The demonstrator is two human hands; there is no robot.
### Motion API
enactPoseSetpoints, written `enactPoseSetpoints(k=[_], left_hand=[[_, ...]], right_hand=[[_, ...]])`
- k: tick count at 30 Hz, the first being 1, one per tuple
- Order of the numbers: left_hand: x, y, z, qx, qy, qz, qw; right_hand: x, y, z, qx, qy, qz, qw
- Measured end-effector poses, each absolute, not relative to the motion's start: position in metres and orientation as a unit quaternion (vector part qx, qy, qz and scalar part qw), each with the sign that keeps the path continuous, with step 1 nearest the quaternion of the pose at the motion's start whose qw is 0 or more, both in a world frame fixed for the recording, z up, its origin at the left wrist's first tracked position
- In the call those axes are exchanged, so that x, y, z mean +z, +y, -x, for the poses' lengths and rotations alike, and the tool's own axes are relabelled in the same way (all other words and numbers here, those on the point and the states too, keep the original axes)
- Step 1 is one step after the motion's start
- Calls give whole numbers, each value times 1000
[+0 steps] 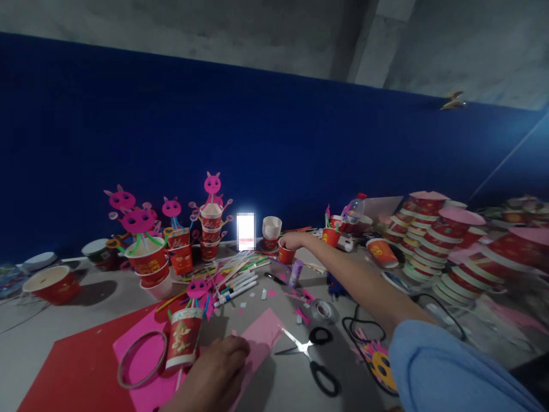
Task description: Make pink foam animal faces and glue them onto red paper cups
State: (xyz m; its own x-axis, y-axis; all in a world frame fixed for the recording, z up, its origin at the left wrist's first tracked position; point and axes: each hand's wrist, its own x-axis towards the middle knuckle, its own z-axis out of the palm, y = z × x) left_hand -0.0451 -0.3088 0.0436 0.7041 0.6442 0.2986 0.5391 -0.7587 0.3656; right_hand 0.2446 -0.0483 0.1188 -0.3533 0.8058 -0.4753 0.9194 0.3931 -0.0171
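My right arm is stretched far forward, and my right hand [295, 240] is at a small red paper cup [286, 254] near the back of the table. Its fingertips dip at the cup's rim and are hidden there. My left hand [221, 369] rests with curled fingers at the edge of a light pink paper sheet [262, 337]; whatever it holds is hidden. Just left of it lies a tilted red patterned paper cup [184, 337] with a pink animal face [197, 288] on top. Open black-handled scissors [303, 347] lie to the right of the pink sheet.
Finished cup figures [146, 257] stand at the left, tall cup stacks [437, 240] at the right. Markers [238, 286], a purple glue stick [295, 273], a tape roll [322, 311] and paper scraps cover the middle. A ring [143, 359] lies on magenta paper; a black cable [364, 326] runs at right.
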Motion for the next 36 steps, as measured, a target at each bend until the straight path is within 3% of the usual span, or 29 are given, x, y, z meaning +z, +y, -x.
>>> enactPoseSetpoints(k=[8,17,24,29,36], left_hand=[[41,-310,48,198,334,-911,139],[38,-309,52,202,333,-905,170],[43,-310,47,173,350,-905,171],[46,-308,44,192,331,-904,189],[41,-307,39,164,362,-903,163]], right_hand=[[133,-60,-249,-71,836,-522,151],[157,-110,-289,2,806,-590,-49],[99,-222,-306,-50,783,-614,-89],[53,-311,-273,-123,885,-433,-118],[18,-329,-275,14,859,-498,-119]])
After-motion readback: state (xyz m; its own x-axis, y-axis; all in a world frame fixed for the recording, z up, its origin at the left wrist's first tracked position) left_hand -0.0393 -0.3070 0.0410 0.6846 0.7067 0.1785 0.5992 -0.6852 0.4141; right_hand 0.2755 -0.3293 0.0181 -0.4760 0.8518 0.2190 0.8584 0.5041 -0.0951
